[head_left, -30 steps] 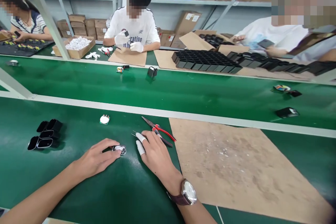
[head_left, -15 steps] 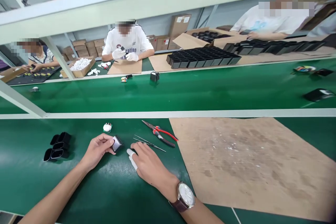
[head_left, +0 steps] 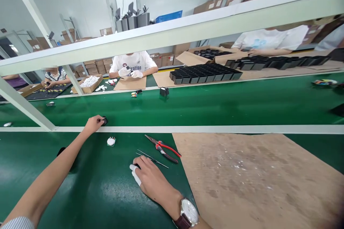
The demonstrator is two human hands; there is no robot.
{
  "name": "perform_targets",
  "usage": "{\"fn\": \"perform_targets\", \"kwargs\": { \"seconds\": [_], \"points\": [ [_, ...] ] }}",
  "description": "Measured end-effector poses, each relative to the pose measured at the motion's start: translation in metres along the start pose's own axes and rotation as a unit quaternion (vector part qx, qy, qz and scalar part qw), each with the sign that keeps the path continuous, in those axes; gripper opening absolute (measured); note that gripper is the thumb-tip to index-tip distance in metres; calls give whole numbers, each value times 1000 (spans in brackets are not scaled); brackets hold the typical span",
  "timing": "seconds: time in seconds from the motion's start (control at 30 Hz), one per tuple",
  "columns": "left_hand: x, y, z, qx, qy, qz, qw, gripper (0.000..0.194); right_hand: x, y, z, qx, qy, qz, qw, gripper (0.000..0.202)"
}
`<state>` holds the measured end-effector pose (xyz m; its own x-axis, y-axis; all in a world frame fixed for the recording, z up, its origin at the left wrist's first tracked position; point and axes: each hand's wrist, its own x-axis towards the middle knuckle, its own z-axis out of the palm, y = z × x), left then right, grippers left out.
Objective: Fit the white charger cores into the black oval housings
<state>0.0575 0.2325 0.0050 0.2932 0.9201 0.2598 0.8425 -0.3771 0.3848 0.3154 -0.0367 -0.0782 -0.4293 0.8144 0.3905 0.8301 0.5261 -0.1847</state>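
My left hand (head_left: 93,124) reaches out over the white rail, fingers closed on a small black casing (head_left: 105,121) at the near edge of the green belt. Lower down, my right hand (head_left: 152,175) rests on the green bench, fingers curled, white covers on two digits. A dark bit of something (head_left: 137,166) shows between them, mostly hidden. Just beyond that hand lie tweezers (head_left: 153,159) and red-and-black long-nose pliers (head_left: 163,148). A white-domed circuit board (head_left: 111,141) sits between my arms. Behind my left forearm, black casings (head_left: 61,151) are mostly covered.
Stained cardboard (head_left: 242,179) covers the bench at right. The white rail (head_left: 215,129) divides bench from belt (head_left: 204,103), where a black casing (head_left: 164,91) and a wired part (head_left: 134,94) lie. A slanted post (head_left: 29,105) stands at left. Across the belt, co-workers sit near rows of black casings (head_left: 204,75).
My left hand has moved forward and left, carrying the casing from the bench across the rail to the belt. My right hand stays nearly in place. The view has tilted up.
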Motion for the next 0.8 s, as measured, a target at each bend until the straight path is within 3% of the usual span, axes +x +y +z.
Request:
{"fn": "perform_targets", "kwargs": {
  "seconds": [0.1,0.2,0.3,0.37,0.47,0.57,0.67,0.8],
  "points": [
    [-17,-12,-22,-11,3,-5,1000,41,-2,1,3,14,5,-4,1000,32],
    [-51,-32,-62,-16,21,-26,999,60,-4,4,9,20,10,-11,1000,37],
    [-103,-60,-100,12,-9,-42,999,79,-5,7,17,27,28,-22,999,36],
    [-145,-79,-112,59,-59,-38,996,91,-1,8,21,25,45,-26,998,34],
    [-198,-103,-104,112,-99,-37,988,99,12,4,24,7,52,-28,998,35],
    [-224,-116,-87,87,-114,-31,989,86,38,-4,25,-8,35,-22,999,38],
    [-221,-119,-80,59,-120,-14,991,74,75,-11,29,-29,2,13,999,38],
    [-195,-113,-83,83,-88,-8,993,56,125,-16,39,-26,-24,72,997,32]
  ]
}}
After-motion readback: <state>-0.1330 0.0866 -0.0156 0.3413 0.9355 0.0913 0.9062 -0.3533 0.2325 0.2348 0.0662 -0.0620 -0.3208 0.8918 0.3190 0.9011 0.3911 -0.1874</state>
